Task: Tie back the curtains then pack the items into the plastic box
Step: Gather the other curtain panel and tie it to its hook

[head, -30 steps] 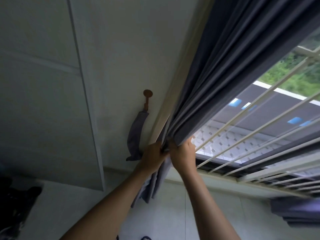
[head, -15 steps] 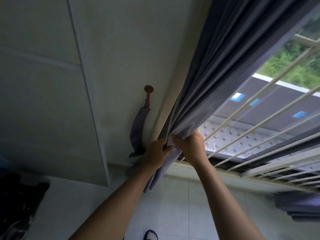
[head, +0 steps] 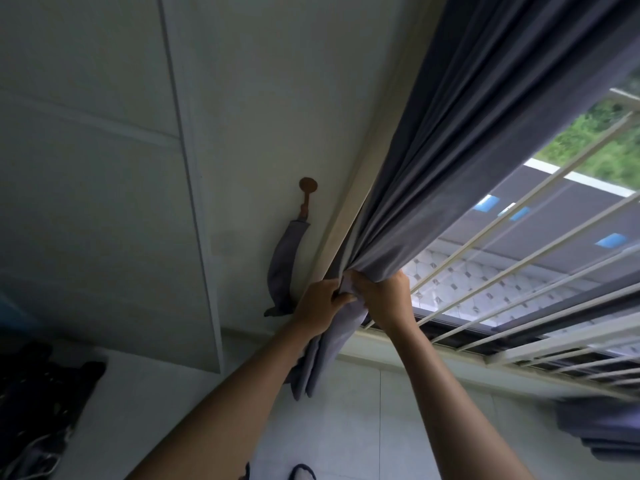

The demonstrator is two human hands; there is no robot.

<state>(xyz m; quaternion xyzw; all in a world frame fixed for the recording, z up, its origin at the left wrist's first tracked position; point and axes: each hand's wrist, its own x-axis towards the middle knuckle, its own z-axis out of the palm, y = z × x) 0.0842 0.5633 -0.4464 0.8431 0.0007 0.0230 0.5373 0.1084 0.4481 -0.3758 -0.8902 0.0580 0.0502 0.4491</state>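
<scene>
Gripping the grey curtain (head: 460, 174) where its folds are bunched together, the left hand (head: 320, 304) has its fingers curled round the gathered cloth from the wall side, while the right hand (head: 382, 299) clutches the same bunch from the window side, thumb and fingers closed into the fabric; the two hands sit just beside each other, nearly touching. Above the hands the curtain fans out in long pleats toward the top right, and below them a short tail of cloth (head: 323, 358) hangs down between the forearms. Left of the curtain, on the pale wall (head: 259, 98), a brown hook (head: 307, 194) carries a grey tie-back strap (head: 284, 271) that droops in a curve, its lower end just beside the left hand. To the right, the window (head: 540, 237) shows white bars (head: 491, 233), a roof outside and green leaves beyond. A second bundle of grey cloth (head: 602, 427) lies at the lower right below the window sill, well apart from the hands. Dark items (head: 38, 400) sit on a white surface at the lower left, too dim to tell what they are
</scene>
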